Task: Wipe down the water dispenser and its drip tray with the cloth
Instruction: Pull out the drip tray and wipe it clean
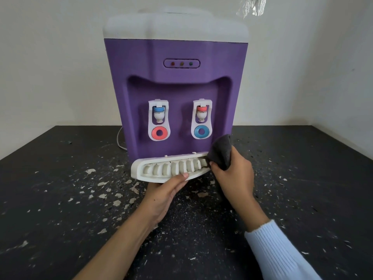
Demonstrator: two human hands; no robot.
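Pale walls back a flecked black tabletop carrying the purple water dispenser. Its drip tray is steadied by the left hand, fingers curled under it; the right hand pinches the cloth against the tray's right end (most slats probably unwiped).

Purple water dispenser upright; white drip tray tilted; grey cloth bunched.

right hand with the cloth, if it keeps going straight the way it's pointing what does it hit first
The right hand points up and left, with the grey cloth leading. The cloth already meets the right end of the drip tray; straight on, it would probably press into the purple dispenser front, though depth is unclear.
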